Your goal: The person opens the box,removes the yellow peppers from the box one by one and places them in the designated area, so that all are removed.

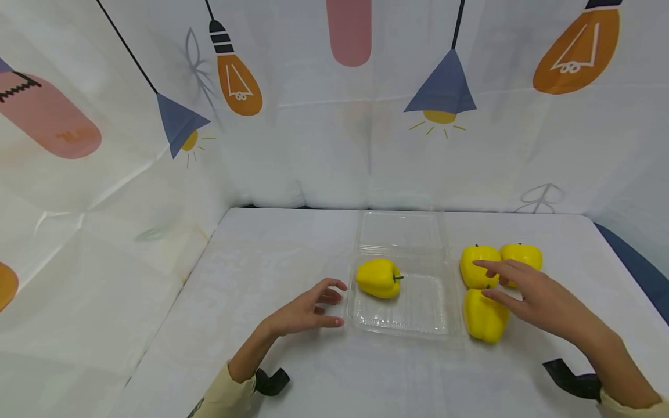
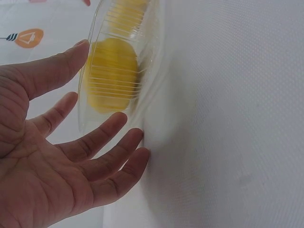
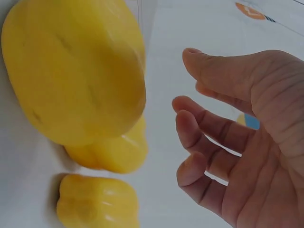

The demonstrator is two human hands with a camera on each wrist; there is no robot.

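A yellow bell pepper [image 1: 377,278] lies on its side in the left part of a clear plastic clamshell box [image 1: 423,310], its green stem pointing right. The box's lid [image 1: 401,229] is folded back. My left hand [image 1: 305,310] is just left of the box, fingers spread and holding nothing; in the left wrist view the fingertips are close to the box wall [image 2: 85,114], and contact is unclear. Above three more yellow bell peppers [image 1: 486,322] on the right hovers my right hand [image 1: 538,299], its fingers loosely bent around nothing. The right wrist view shows a gap between fingers and nearest pepper [image 3: 71,66].
The white table [image 1: 251,249] carries the box near its middle and the three peppers in a cluster to the box's right. A white printed sheet [image 1: 313,151] hangs behind the table's far edge, and more sheet [image 1: 104,261] runs along the left side.
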